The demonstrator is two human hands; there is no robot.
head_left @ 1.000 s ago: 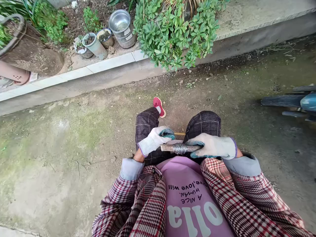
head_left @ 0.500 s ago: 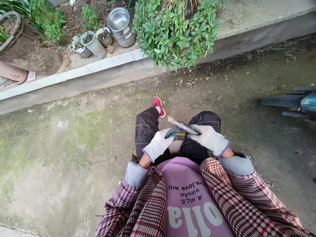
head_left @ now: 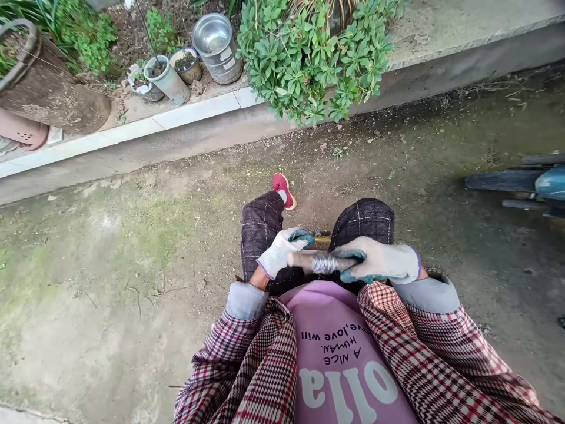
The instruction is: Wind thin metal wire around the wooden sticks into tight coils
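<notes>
My right hand (head_left: 382,259), in a white glove with dark green fingers, is wrapped round a stick (head_left: 304,259) with silver wire (head_left: 324,263) wound round its middle. This stick lies crosswise above my lap, slightly blurred, its pale end overlapping the left glove from my viewpoint. My left hand (head_left: 286,250), gloved alike, is closed beside it, its fingers pinched at a thin yellowish stick (head_left: 322,237) that shows between my knees. The far ends of that yellowish stick are hidden by the glove and my right leg.
A raised bed with a white-tiled edge (head_left: 198,112) runs ahead, bearing a leafy bush (head_left: 313,65), a metal pot (head_left: 216,47) and a large brown planter (head_left: 53,82). At the right stands part of a wheel (head_left: 498,181). Mossy ground surrounds my red shoe (head_left: 283,189).
My right hand has drawn the wire-wound stick toward my body and turned it more level. My left hand has shifted slightly left and its fingers have turned, still by the yellowish stick.
</notes>
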